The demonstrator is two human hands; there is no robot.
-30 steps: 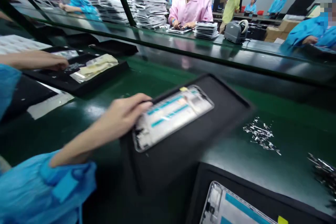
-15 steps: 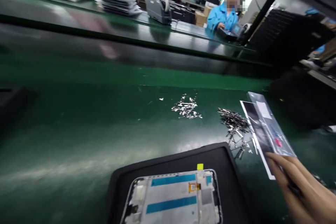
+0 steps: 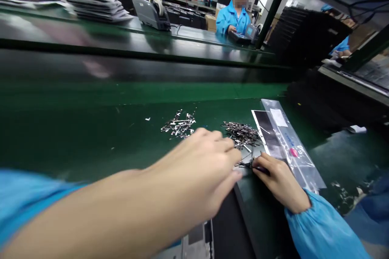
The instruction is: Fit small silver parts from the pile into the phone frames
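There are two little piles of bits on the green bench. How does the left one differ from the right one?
The left pile is loosely scattered; the right pile is denser.
The left pile shows more bright, silvery bits; the right pile looks mostly dark.
The right pile lies close beside the dark sheet; the left pile lies farther from it.
Both consist of many small pieces.

Factory workshop with uniformed workers (image 3: 226, 17)

No text is legible; the clear bag (image 3: 294, 144) near three o'clock bears blue marks (image 3: 289, 139) (too small to read).
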